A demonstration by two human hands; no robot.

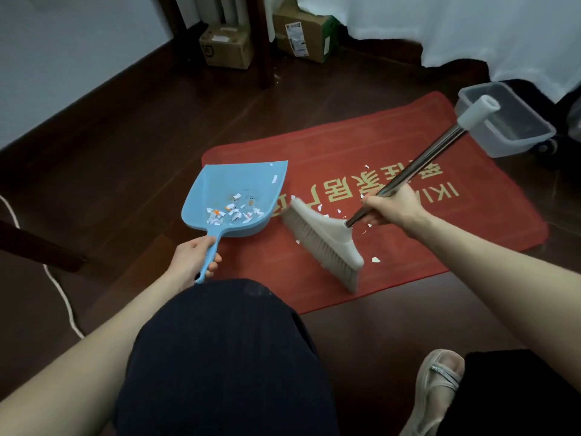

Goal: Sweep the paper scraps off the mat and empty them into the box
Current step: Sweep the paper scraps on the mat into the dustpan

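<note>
Left hand (196, 261) grips the blue dustpan (232, 180) handle at the left edge of the red mat (408, 250); right hand (388, 207) grips the broom (327, 243) shaft low. Paper scraps (375, 260) mid-mat are judged featherlight and easily scattered; the clear plastic box (506, 133) stands at its far-right corner.

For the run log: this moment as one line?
sweeping | left hand holds dustpan, scraps inside | right hand grips broom | loose scraps on mat | box at mat's far-right corner
</note>
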